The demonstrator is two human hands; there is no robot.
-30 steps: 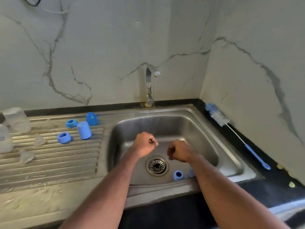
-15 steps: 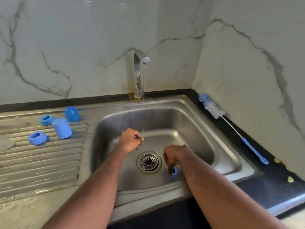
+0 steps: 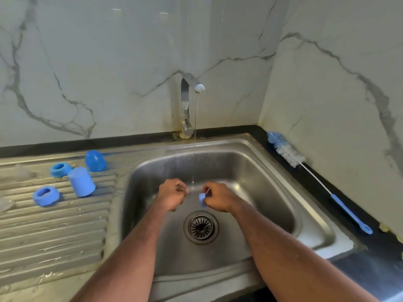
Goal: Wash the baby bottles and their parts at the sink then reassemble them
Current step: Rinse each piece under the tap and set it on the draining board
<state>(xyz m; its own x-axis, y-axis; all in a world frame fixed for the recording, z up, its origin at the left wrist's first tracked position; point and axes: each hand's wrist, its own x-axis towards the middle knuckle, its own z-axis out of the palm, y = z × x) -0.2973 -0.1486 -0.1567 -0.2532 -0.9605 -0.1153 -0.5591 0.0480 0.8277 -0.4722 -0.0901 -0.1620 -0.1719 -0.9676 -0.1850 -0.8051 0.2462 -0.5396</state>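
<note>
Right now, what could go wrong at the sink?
1. The right hand pinches a small blue ring directly above the open drain; if that wet grip slips, the ring likely drops onto the strainer.
2. The water stream is thin and falls between the hands, so the ring may not get rinsed.
3. The left hand is curled; whether it holds anything cannot be told.
</note>
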